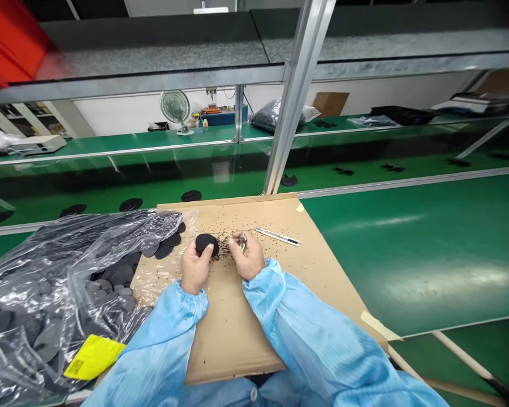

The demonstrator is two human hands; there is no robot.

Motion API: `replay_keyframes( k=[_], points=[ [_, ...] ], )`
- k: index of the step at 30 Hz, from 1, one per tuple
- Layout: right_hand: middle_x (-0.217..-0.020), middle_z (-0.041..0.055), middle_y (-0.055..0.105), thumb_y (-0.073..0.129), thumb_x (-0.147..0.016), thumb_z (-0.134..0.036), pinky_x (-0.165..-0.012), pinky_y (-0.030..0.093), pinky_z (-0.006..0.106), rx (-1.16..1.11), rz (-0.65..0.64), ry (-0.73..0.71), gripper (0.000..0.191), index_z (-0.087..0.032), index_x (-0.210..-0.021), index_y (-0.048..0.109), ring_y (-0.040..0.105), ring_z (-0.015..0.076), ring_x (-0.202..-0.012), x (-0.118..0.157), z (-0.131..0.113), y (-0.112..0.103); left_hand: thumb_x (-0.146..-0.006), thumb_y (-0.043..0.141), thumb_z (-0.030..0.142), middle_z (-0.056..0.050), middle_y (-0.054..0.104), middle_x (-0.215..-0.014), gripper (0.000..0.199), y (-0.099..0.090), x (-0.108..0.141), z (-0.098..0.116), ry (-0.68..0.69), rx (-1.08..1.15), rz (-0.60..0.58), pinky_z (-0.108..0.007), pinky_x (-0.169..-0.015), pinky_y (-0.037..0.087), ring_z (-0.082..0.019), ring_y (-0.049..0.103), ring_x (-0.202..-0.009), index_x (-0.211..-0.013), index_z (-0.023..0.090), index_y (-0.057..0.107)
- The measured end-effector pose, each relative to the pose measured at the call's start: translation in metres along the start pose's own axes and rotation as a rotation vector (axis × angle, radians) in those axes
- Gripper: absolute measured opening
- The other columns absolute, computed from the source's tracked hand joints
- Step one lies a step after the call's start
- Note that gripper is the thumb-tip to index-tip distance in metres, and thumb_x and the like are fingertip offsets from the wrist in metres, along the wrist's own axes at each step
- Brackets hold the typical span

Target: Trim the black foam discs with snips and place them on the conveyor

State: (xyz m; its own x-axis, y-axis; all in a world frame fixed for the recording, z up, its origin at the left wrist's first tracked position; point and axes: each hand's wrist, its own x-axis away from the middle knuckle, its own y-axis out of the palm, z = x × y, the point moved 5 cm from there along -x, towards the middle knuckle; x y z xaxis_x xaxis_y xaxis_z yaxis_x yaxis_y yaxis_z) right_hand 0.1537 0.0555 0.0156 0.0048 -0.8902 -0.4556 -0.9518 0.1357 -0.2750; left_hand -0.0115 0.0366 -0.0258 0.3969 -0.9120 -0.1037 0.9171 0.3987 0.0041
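My left hand [196, 267] grips a round black foam disc [206, 244] by its lower edge. My right hand [246, 256] pinches a small metal tool [242, 243] close to the disc, though its exact shape is partly hidden by my fingers. Both hands rest above a sheet of brown cardboard [237, 333] strewn with black crumbs [224, 249]. A pair of slim metal tweezers [277, 237] lies on the cardboard beyond my right hand. Blue sleeves cover both my forearms.
At left, a clear plastic bag [38, 282] holds many dark discs, with a yellow label [94, 356] on it. Green workbenches [411, 254] surround the cardboard. A metal upright [297, 96] rises ahead. Several black discs [130, 204] lie on the green surface beyond.
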Motion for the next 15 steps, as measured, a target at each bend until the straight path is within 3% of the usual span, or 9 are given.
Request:
replay_keyframes(
  k=[3,6,8,11,13,15],
  points=[
    [-0.071,0.0018,0.056,0.046,-0.086,-0.039,-0.064,0.044,0.029,-0.011,0.285,0.082,0.020,-0.019,-0.085,0.052,0.052,0.0159,-0.064,-0.028,0.012,-0.031,-0.072,0.068,0.042,-0.010,0.068,-0.096,0.043,-0.002,0.002,-0.001,-0.022,0.017,0.020,-0.034,-0.077,0.052,-0.022,0.064,-0.088,-0.102,0.013,0.061],
    [-0.078,0.0043,0.058,0.048,-0.084,-0.032,-0.070,0.045,0.030,0.179,0.449,0.159,0.016,-0.018,-0.086,0.053,0.056,0.0177,-0.071,-0.080,0.039,-0.073,-0.073,0.068,0.042,-0.008,0.068,-0.093,0.040,-0.001,0.004,-0.001,-0.007,0.009,0.037,-0.034,-0.077,0.051,-0.021,0.064,-0.086,-0.100,0.013,0.061],
    [-0.089,0.0098,0.061,0.053,-0.079,-0.022,-0.080,0.043,0.032,0.422,0.469,0.182,0.009,-0.015,-0.085,0.057,0.057,0.0210,-0.087,-0.120,0.059,-0.104,-0.074,0.067,0.041,-0.008,0.068,-0.093,0.037,0.002,0.005,0.001,0.023,-0.010,0.040,-0.034,-0.079,0.050,-0.021,0.063,-0.085,-0.099,0.014,0.061],
    [-0.095,0.0151,0.062,0.060,-0.078,-0.018,-0.081,0.043,0.034,0.733,0.290,0.302,0.010,-0.012,-0.086,0.062,0.058,0.0250,-0.095,-0.172,0.089,-0.139,-0.077,0.064,0.039,-0.007,0.067,-0.092,0.030,0.008,0.009,0.003,0.045,-0.032,0.021,-0.033,-0.080,0.049,-0.021,0.062,-0.086,-0.097,0.016,0.062],
    [-0.088,0.0168,0.063,0.064,-0.079,-0.019,-0.075,0.044,0.035,0.894,0.224,0.360,0.009,-0.011,-0.081,0.064,0.060,0.0254,-0.089,-0.196,0.100,-0.150,-0.079,0.063,0.038,-0.007,0.067,-0.091,0.026,0.011,0.013,0.007,0.051,-0.060,-0.001,-0.032,-0.078,0.048,-0.021,0.061,-0.085,-0.094,0.017,0.062],
    [-0.089,0.0154,0.063,0.062,-0.085,-0.025,-0.074,0.046,0.034,0.943,0.222,0.312,0.016,-0.010,-0.085,0.065,0.061,0.0223,-0.087,-0.213,0.104,-0.140,-0.080,0.060,0.036,-0.007,0.066,-0.087,0.022,0.012,0.016,0.012,0.066,-0.113,-0.015,-0.031,-0.075,0.047,-0.020,0.060,-0.082,-0.091,0.018,0.063]
  ],
)
